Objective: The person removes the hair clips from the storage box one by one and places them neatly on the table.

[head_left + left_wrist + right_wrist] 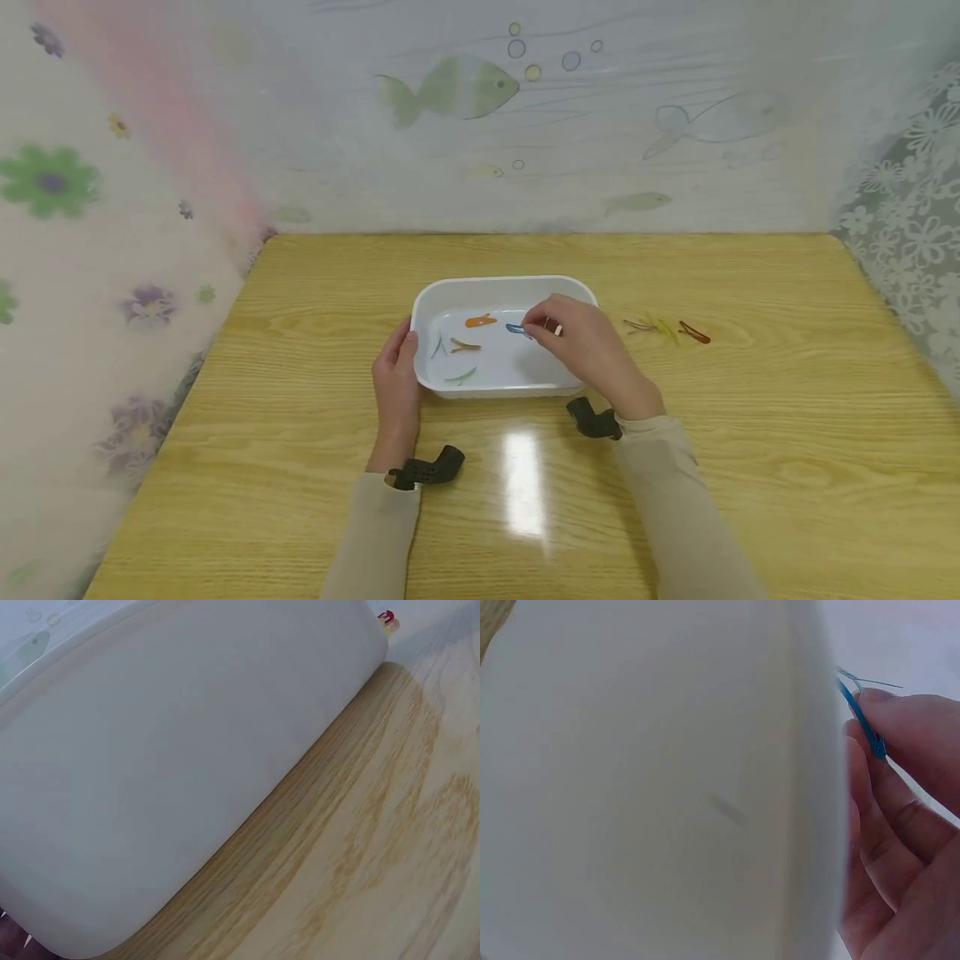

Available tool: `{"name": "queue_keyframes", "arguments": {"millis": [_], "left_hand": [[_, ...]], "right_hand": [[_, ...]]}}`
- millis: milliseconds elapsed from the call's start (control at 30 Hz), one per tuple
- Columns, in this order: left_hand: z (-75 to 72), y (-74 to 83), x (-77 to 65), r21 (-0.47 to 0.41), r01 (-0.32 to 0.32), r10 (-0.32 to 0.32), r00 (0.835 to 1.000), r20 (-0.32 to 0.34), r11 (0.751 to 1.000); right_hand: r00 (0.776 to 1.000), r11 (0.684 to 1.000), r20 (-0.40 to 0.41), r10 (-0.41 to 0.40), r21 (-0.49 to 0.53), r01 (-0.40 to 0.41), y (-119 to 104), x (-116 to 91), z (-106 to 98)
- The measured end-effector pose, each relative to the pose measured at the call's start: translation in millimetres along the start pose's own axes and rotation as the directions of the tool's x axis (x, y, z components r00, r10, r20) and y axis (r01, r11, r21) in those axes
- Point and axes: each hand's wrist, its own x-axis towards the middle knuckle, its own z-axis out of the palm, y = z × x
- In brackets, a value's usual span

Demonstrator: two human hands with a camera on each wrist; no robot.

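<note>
— Wooden table (750, 467), head view?
— 1 blue clip (514, 328) is pinched by fingers (545, 308) of the right hand (588, 342) over the white tray (487, 294), apparently being placed; left hand's (395, 379) grip cannot be told.
— Wrist views?
— Left, tray wall; right, same pinch: release seems called for.

In the head view, a pale wall (337, 108) spans 11 to 1 o'clock, with a green fish (468, 87) and bubbles (517, 49) near 12 and a fainter fish (727, 118) at 2. A pink band (161, 92) runs at 10; a green flower (51, 182) sits between 9 and 10, a purple one (138, 433) past 8. White flowers (926, 237) cover grey at 3. These surfaces may be cloth or film; blur hides which. Below stretches a wood-grain table (787, 417), with bright glare (523, 483) at 6.
</note>
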Motion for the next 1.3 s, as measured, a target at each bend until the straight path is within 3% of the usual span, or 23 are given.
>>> {"name": "queue_keyframes", "arguments": {"millis": [433, 667, 867, 1100, 1300], "left_hand": [[-2.1, 0.6, -0.5, 0.015, 0.0, 0.0, 1.0, 0.013, 1.0], [-2.9, -0.6, 0.8, 0.032, -0.012, 0.011, 1.0, 0.013, 0.999], [-1.3, 1.0, 0.8, 0.001, -0.015, 0.015, 1.0, 0.016, 1.0], [-0.6, -0.2, 0.1, -0.02, 0.006, -0.005, 1.0, 0.022, 1.0], [-1.2, -0.3, 0.1, -0.006, -0.006, 0.006, 1.0, 0.023, 1.0]], "right_hand": [[1.0, 0.999, -0.016, 0.015, 0.049, -0.014, 22, -5, -11], [0.995, 0.995, -0.048, 0.091, 0.052, -0.089, 32, -7, -23], [0.979, 0.982, -0.081, 0.185, 0.05, -0.181, 42, -11, -32], [0.965, 0.971, -0.111, 0.238, 0.046, -0.234, 57, -17, -40], [0.929, 0.939, -0.141, 0.341, 0.102, -0.329, 69, -21, -46]]}}
